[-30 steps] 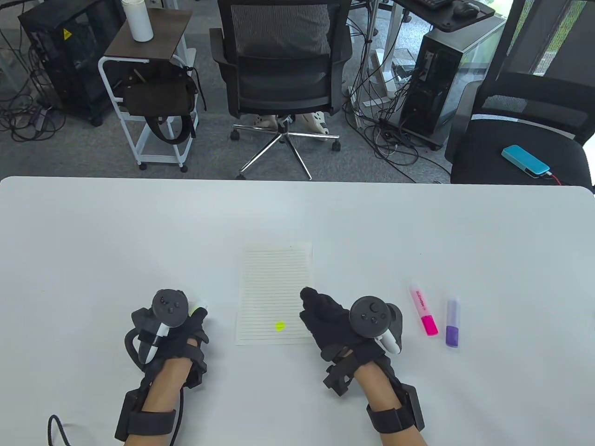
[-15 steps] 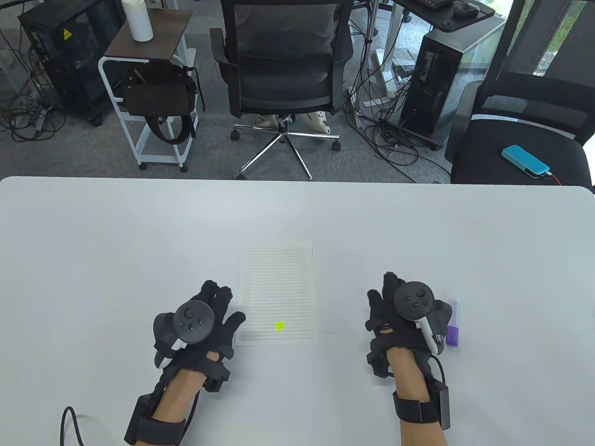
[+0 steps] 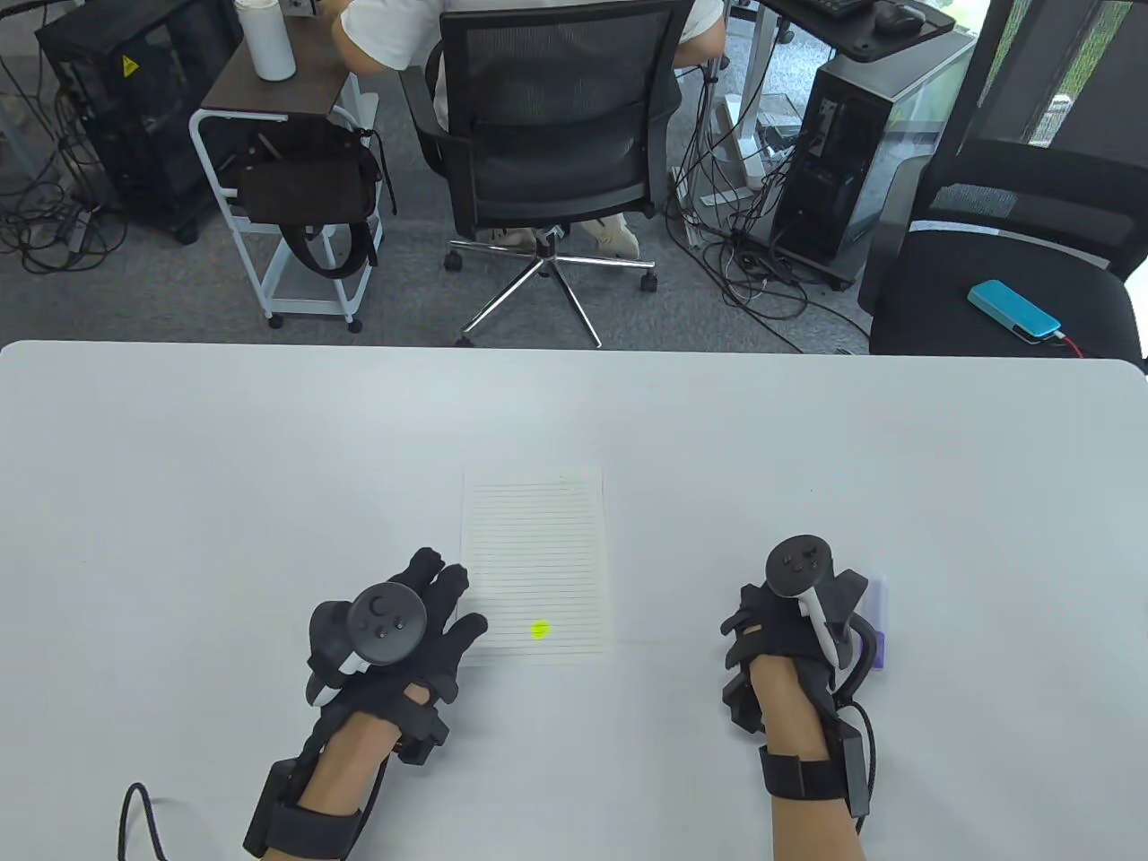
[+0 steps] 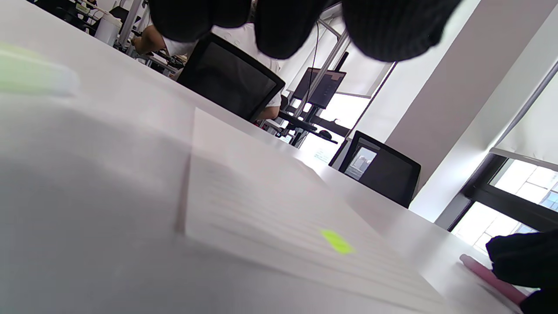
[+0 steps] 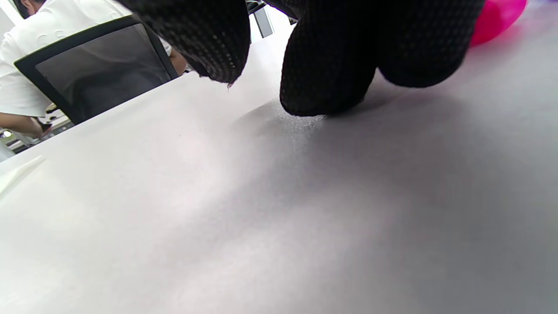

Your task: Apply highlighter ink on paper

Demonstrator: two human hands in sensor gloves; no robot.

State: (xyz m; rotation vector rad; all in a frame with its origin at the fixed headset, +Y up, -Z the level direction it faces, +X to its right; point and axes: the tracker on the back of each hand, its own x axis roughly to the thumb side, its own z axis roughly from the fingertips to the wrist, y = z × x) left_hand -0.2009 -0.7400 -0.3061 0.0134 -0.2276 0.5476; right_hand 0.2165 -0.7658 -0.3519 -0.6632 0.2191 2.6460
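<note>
The table (image 3: 269,430) lies bare across its upper half and far left and right. At lower centre the paper (image 3: 535,556) lies flat, flanked by the left hand (image 3: 404,628) at its lower left corner and the right hand (image 3: 789,628), which covers the pink highlighter (image 4: 488,277), with the purple highlighter (image 3: 879,619) beside it.

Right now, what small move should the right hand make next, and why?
Probably curl the right hand round the pink highlighter and lift it: the fingertips rest on the table beside it, and the left hand lies flat on the paper's edge.
</note>
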